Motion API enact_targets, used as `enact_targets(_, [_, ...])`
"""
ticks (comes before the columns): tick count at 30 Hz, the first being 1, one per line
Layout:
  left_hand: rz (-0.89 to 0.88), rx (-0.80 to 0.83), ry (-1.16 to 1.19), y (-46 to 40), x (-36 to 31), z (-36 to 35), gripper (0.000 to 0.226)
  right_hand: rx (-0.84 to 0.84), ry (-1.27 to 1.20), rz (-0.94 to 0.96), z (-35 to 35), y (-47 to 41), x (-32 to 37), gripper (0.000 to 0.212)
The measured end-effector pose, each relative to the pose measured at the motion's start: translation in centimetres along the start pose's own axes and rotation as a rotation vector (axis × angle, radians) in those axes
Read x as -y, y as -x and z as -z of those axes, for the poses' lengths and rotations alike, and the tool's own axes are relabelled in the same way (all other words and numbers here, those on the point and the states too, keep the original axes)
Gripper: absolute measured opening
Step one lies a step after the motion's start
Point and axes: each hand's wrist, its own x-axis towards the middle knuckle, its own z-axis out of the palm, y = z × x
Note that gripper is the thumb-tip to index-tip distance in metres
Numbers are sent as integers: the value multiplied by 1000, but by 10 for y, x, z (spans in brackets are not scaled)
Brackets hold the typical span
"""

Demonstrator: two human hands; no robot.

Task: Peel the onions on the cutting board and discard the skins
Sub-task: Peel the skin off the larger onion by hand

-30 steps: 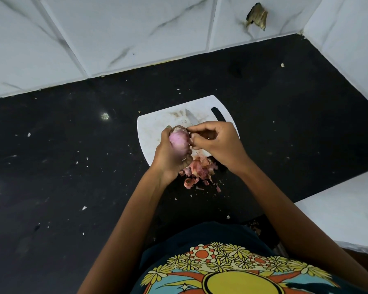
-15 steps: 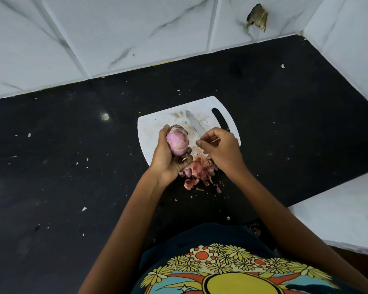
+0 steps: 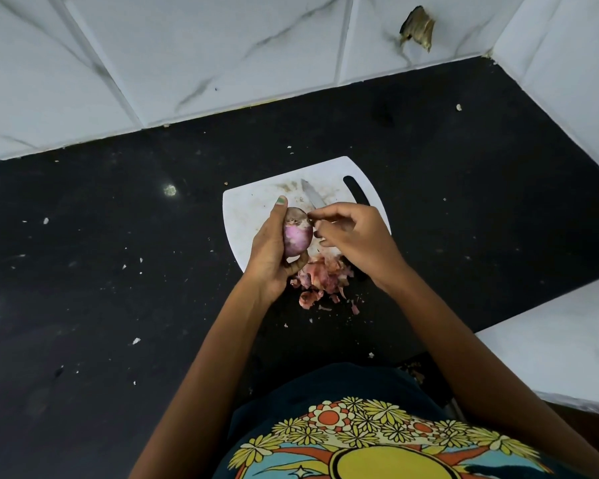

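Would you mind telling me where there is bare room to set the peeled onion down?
The far left part of the white plastic cutting board lies bare, bordered by the steel knife. The black stone counter left of the board is open too, though crumb-speckled. The board's near edge is crowded with pink onion skins beneath both hands.

Right hand (image 3: 355, 238) back at the onion's (image 3: 297, 235) top.

left hand (image 3: 272, 248) holding onion (image 3: 296, 236), right hand (image 3: 355, 236) picking

Dim, flat indoor light, soft faint shadows, wide-angle bowing at the edges (centre fairly sharp).
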Motion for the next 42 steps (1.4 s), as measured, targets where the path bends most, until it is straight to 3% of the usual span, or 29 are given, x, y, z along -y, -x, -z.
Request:
enact_targets(9, [-133,-33,-94,-2,3,0,35,-46,32,13,-7,1,6,21])
enact_targets(16, [-82,-43,-73,-1,0,-2,34,-93,-35,-2,-2,1,5,15])
enact_targets(25, [-235,-76,-126,2,1,-3,31,-67,7,-27,-8,3,7,18])
enact_targets(34, [-81,-43,-35,2,0,-3,34,-57,-114,-61,-4,3,4,11])
enact_targets(37, [-69,-30,-36,1,1,-3,36,-55,-37,-23,-7,4,5,18])
enact_targets(42, [-9,-3,51,3,-3,-2,38,-75,-34,0,-8,3,6,12])
